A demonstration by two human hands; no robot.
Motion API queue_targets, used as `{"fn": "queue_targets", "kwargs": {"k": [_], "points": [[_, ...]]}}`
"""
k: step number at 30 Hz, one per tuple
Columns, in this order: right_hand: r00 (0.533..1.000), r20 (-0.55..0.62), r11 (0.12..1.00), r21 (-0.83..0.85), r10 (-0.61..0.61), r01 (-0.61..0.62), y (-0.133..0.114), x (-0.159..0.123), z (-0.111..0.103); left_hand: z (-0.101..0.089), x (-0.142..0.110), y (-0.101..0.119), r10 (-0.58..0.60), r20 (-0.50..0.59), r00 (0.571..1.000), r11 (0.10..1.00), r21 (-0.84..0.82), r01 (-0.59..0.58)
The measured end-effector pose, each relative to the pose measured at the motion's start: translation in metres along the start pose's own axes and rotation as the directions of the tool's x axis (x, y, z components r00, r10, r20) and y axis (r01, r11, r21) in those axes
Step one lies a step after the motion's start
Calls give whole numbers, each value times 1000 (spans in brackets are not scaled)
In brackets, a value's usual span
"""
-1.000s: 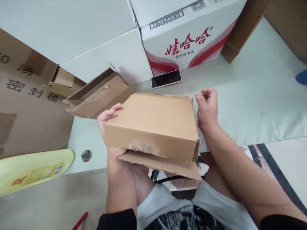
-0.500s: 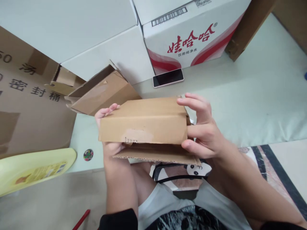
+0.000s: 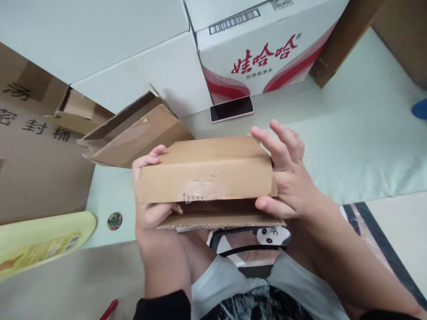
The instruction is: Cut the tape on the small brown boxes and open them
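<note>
A small brown cardboard box (image 3: pixel 203 171) is held above my lap, its near long side gaping above a lower flap (image 3: pixel 220 219). Torn tape marks the front edge of its upper panel. My left hand (image 3: pixel 148 189) grips the box's left end, fingertips over the top and thumb underneath at the gap. At the right end, my right hand (image 3: pixel 290 178) has its thumb on the lower front edge and a finger against the end; two other fingers stick up, lifted off the cardboard. What lies inside the box is hidden.
Behind are an open cardboard box (image 3: pixel 133 133), a phone (image 3: pixel 231 109) and a white-and-red carton (image 3: pixel 253 66). To the left stand a large brown carton (image 3: pixel 43 164), a yellow bottle (image 3: pixel 43 244) and a round sticker (image 3: pixel 114 221). A red stick (image 3: pixel 109 309) lies lower left.
My right hand has shifted slightly right, with two fingers raised off the box top. The box's right end panel edge now reaches farther right, and the gap below looks wider. The view shifted slightly.
</note>
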State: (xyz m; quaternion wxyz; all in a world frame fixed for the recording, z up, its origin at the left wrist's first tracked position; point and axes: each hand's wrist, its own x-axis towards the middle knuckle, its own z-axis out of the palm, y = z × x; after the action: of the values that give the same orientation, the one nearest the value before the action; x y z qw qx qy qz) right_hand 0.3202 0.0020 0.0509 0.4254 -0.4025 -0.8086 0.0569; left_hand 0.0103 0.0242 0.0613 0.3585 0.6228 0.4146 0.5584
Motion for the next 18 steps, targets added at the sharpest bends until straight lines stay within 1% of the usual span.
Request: {"fn": "queue_targets", "kwargs": {"k": [2, 5, 6, 8, 10, 12, 13, 15, 18], "points": [[999, 38, 998, -61, 3, -1, -3, 1, 3, -1, 3, 2, 60, -3, 998, 997, -44, -60], [996, 81, 994, -98, -32, 40, -11, 3, 9, -1, 5, 8, 85, -72, 994, 988, -126, -94], [996, 78, 993, -112, -32, 40, -14, 4, 12, 0, 5, 11, 94, -75, 993, 985, -139, -104], [999, 22, 987, -159, 23, -19, -19, 5, 18, 1, 3, 17, 105, -66, 992, 985, -128, -113], [992, -79, 975, -191, 101, -115, -22, 6, 23, 2, 1, 22, 103, -55, 993, 991, -82, -107], [974, -153, 967, -172, 165, -190, -24, 8, 26, 2, -2, 22, 90, -29, 995, 995, -31, -91], [969, -167, 967, -147, 182, -207, -24, 9, 26, 2, -3, 21, 83, -17, 996, 996, -18, -83], [966, -177, 974, -91, 190, -208, -24, 10, 24, 0, -4, 15, 73, 0, 997, 997, -24, -73], [973, -196, 990, -41, 123, -134, -22, 11, 19, -3, -5, 5, 60, 16, 998, 996, -65, -59]]}}
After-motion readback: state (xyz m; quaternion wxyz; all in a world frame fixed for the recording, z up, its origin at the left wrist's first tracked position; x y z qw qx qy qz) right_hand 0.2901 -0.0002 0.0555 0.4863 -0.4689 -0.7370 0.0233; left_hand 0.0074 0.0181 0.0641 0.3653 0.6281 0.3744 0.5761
